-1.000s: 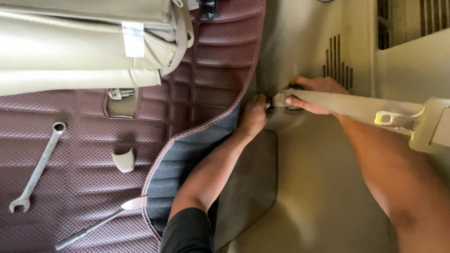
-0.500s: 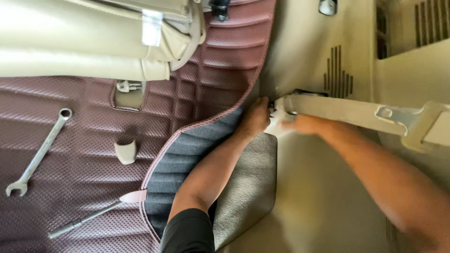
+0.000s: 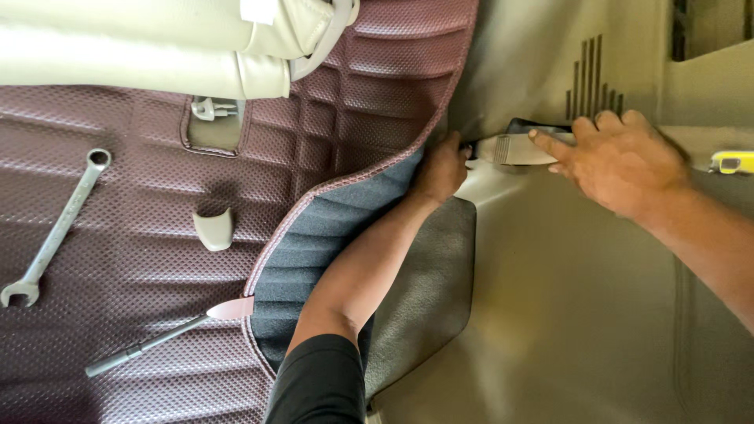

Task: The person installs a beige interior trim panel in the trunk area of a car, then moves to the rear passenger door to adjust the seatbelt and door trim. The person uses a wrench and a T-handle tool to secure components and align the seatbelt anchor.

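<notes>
My left hand (image 3: 440, 169) reaches along the lifted edge of a maroon quilted floor mat (image 3: 141, 259). Its fingers curl at that edge, where the mat's blue-grey underside (image 3: 330, 235) is turned up. My right hand (image 3: 620, 161) lies on a beige plastic belt-anchor piece (image 3: 509, 149) set low on the beige side trim (image 3: 565, 298). The fingers point left along the piece, and the thumb is hidden. The two hands are a few centimetres apart, on either side of the anchor.
On the mat lie a combination wrench (image 3: 55, 228), a long thin pry tool (image 3: 157, 339) and a small beige plastic cap (image 3: 214, 229). A beige seat (image 3: 118, 47) spans the top left. Dark grey carpet (image 3: 424, 298) shows under the mat. A yellow object (image 3: 734, 162) sits at the right edge.
The beige belt strap with its metal tongue has left the view. My right hand has shifted right and now rests on the anchor piece. My left hand stays at the mat edge.
</notes>
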